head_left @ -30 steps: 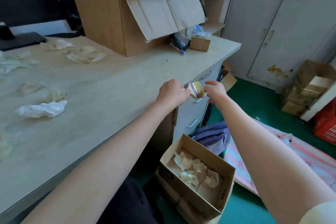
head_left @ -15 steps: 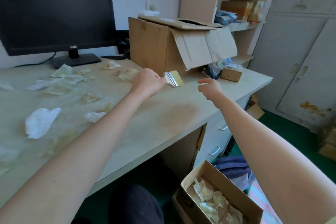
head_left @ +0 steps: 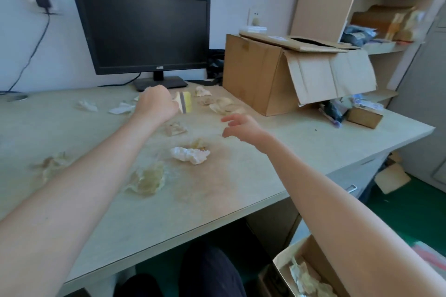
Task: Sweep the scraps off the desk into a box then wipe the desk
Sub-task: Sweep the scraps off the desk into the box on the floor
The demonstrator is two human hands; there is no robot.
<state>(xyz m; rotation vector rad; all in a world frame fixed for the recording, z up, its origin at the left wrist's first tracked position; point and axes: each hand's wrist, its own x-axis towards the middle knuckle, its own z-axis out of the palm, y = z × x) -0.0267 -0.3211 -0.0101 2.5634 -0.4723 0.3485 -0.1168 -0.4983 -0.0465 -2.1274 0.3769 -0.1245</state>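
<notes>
My left hand (head_left: 155, 105) is closed around a small flat brush (head_left: 185, 102) with yellow bristles, held above the far middle of the pale desk (head_left: 277, 171). My right hand (head_left: 242, 126) hovers over the desk to the right of it, fingers spread and holding nothing. Several crumpled paper scraps lie on the desk: a white wad (head_left: 190, 155), a yellowish one (head_left: 148, 179) near the front, and a few more (head_left: 225, 106) beyond the brush. On the floor at the lower right stands an open cardboard box (head_left: 311, 252) with scraps (head_left: 306, 279) inside.
A black monitor (head_left: 144, 31) stands at the back of the desk. A large cardboard box (head_left: 263, 75) with hanging flaps sits at the back right, with a small box (head_left: 364, 117) and dark packets beside it. Shelves (head_left: 386, 14) rise behind.
My left hand carried the brush from the desk's right edge back over the desk toward the monitor. My right hand let go near the brush and opened. My view swung left and up.
</notes>
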